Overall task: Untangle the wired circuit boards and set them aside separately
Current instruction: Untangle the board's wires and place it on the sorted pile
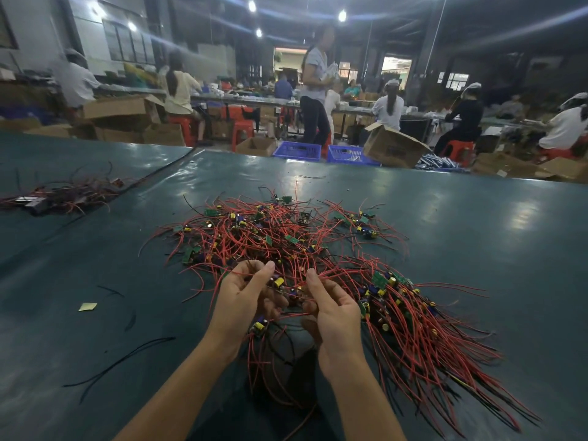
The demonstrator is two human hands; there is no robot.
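Note:
A tangled heap of small green circuit boards with red and black wires (pixel 273 237) lies on the dark green table (pixel 477 237). A sorted bundle of wired boards (pixel 410 316) lies to the right, wires fanned toward me. My left hand (pixel 245 297) and my right hand (pixel 331 310) are raised at the heap's near edge, palms facing each other. Both pinch red wires of one small cluster of boards (pixel 280 286) held between them. One board with a yellow capacitor (pixel 259 327) dangles below my left hand.
A second pile of wired parts (pixel 60 195) lies at the far left of the table. Loose black wires (pixel 121 361) and a small yellowish scrap (pixel 87 307) lie at the left front. Beyond the table's far edge are blue crates (pixel 297 151), cardboard boxes and seated workers.

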